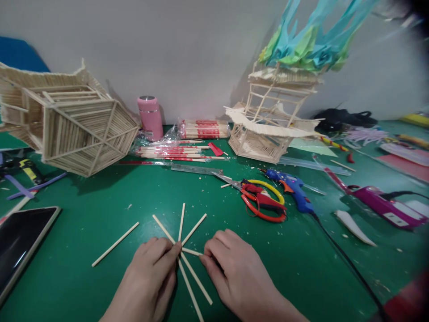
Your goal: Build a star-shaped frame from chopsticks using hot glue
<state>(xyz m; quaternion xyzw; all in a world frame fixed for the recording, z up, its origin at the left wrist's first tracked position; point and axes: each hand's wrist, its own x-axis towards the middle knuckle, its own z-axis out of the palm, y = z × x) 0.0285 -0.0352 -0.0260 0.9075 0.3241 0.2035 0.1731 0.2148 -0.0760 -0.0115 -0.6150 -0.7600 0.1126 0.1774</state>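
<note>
Several thin wooden sticks (197,278) lie in a star on the green table, their ends meeting near one centre. My left hand (152,268) is closed, its fingertips pressing on the sticks at that centre. With thumb and forefinger, my right hand (234,264) pinches the outer end of a short wooden stick (191,252) that points right from the centre. The lower parts of two sticks run between my hands toward me. Left of the star, apart from both hands, lies a loose wooden stick (115,244).
Scissors (263,201), a blue glue gun (293,188) with a trailing cord and a purple power strip (390,205) lie right. Behind stand stick-built models (89,134), (268,129), a pink flask (150,118) and packed sticks (204,129). A phone (25,246) lies left.
</note>
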